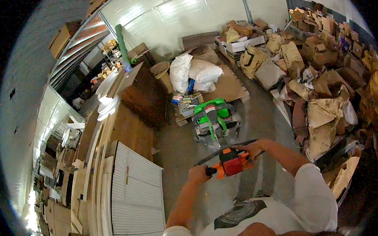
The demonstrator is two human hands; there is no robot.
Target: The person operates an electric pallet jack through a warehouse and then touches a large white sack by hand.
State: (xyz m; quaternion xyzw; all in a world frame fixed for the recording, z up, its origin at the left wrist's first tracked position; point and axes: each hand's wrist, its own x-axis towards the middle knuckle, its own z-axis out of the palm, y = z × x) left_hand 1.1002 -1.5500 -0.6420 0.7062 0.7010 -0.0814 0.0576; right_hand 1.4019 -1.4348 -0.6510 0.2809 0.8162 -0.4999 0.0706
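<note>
In front of my body I hold an orange and black device with a red block in its middle; its exact kind I cannot make out. A dark curved bar or strap runs along its far side. My left hand is closed around a black grip at the left end. My right hand grips the right side, with some fingers hidden. Beyond the device, a small green and black four-wheeled vehicle, like a toy quad bike, stands on the floor.
White sacks lie on a cardboard-covered pallet ahead. Heaped paper sacks and cardboard fill the right side. On the left stand a brown cabinet, stacked boards and a white slatted panel.
</note>
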